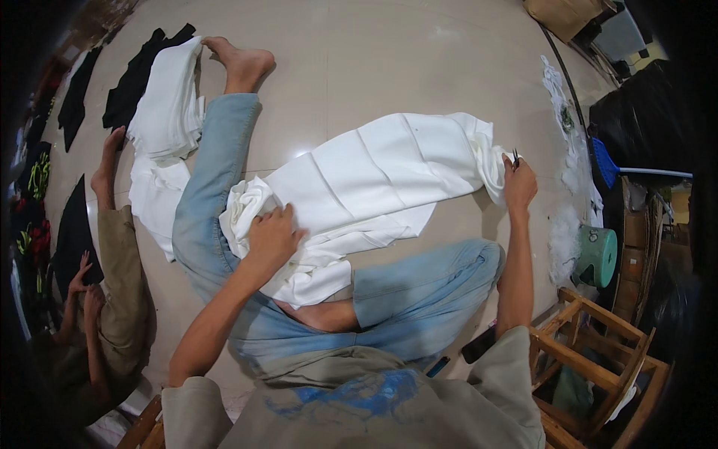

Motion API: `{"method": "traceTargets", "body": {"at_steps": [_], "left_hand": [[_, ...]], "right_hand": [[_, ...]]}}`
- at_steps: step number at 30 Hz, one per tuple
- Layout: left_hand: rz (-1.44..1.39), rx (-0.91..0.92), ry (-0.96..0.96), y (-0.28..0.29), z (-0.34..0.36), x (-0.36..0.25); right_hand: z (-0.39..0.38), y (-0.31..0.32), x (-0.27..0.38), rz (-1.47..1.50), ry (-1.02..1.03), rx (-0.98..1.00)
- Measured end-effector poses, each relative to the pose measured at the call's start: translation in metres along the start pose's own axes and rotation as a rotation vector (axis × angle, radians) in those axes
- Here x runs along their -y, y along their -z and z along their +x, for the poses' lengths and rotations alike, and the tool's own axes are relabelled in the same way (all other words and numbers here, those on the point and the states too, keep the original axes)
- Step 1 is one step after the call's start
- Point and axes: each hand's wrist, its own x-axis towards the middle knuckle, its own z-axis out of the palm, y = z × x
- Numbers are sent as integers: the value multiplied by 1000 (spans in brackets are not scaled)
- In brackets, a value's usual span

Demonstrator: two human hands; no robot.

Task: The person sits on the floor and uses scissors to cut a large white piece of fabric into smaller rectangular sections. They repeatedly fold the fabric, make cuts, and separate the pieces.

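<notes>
A long white cloth (366, 165) with several crosswise folds stretches over the floor between my hands. Its near left end lies bunched against my leg. My left hand (273, 238) rests on that bunched part, palm down, with the thumb and fingers apart. At the cloth's right end, my right hand (520, 184) is closed around a small pair of dark thread snips (515, 157), whose tips point up. That hand is beside the crumpled end of the cloth; whether its fingers also grip the fabric is hidden.
A stack of folded white cloth (166, 101) lies past my left leg, near black pieces (138, 82). Another person's hands (84, 288) are at far left. On the right are white scraps (565, 247), a green bucket (597, 257), a blue dustpan (604, 162) and a wooden stool (591, 352).
</notes>
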Motion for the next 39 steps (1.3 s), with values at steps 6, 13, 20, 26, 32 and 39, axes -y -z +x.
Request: {"method": "traceTargets", "body": {"at_steps": [6,13,20,26,32,39], "left_hand": [[-241,-580,-53,-42,74,-4],[-418,-622,40,-74,91,-1],[-355,-691,-19,-37,114,-22],[-370,-256,193,11,153,-33],[-587,-316,101,-1,155,-6],[-836,-319,120,-11,155,-1]], "right_hand": [[-22,-20,124,537,106,-25],[-58,-98,128,458,211,-22],[-73,-39,215,872,-11,386],[-85,-46,315,1470,-477,1087],[-104,-53,321,1595,-582,1165],[-95,-48,318,1452,-474,1313]]}}
